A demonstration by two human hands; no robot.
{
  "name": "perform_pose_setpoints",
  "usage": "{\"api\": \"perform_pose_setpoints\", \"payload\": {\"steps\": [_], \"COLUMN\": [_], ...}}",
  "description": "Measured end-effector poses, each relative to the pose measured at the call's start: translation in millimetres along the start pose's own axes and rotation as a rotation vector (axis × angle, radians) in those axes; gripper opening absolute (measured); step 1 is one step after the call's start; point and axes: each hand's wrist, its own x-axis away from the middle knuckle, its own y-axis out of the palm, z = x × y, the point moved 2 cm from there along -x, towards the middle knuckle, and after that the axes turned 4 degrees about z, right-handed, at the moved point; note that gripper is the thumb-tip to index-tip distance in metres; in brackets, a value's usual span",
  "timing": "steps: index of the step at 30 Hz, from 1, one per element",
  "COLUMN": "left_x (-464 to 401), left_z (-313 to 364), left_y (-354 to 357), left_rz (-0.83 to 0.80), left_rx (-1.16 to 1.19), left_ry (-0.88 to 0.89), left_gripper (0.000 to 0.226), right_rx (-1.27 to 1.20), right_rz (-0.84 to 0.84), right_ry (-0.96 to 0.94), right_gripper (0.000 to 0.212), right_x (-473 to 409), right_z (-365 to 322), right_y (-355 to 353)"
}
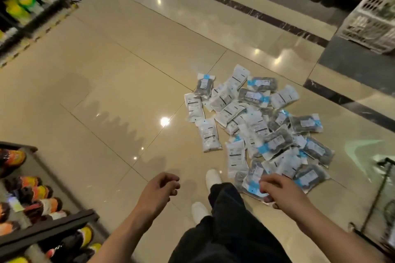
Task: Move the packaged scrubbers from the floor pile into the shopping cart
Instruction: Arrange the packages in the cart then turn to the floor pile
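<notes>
A pile of packaged scrubbers (260,126), clear bags with white labels and blue strips, lies spread on the shiny tile floor right of centre. My right hand (277,188) hangs above the near edge of the pile with its fingers loosely curled and nothing in them. My left hand (162,186) hovers over bare floor to the left of the pile, also loosely curled and holding nothing. A dark wire frame, the shopping cart (382,190), shows at the right edge, mostly cut off and blurred.
My dark trousers and white shoes (212,177) stand just short of the pile. Shelves of bottles (32,194) line the lower left, and more stock (23,4) sits at the top left. A white plastic crate (372,21) stands at the upper right.
</notes>
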Motion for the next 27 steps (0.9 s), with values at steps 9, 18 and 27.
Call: {"api": "perform_pose_setpoints", "payload": {"steps": [9,18,27], "left_x": [-120.0,-246.1,-543.2], "left_z": [111.0,222.3,208.5], "left_y": [-40.4,-82.1,-4.3], "left_rz": [-0.061,-0.196,-0.312], "left_rx": [-0.098,-0.283,-0.554], "left_ry": [0.000,-0.052,-0.069], "left_gripper": [0.015,0.012,0.011], "right_rx": [-0.100,-0.079,-0.204], "right_rz": [0.014,-0.100,0.046], "right_ry": [0.108,0.156,0.424], "right_gripper": [0.007,0.006,0.012], "right_x": [-118.5,-209.1,-414.8], "right_z": [-102.3,-224.5,-144.9], "right_y": [29.1,66.3,175.5]}}
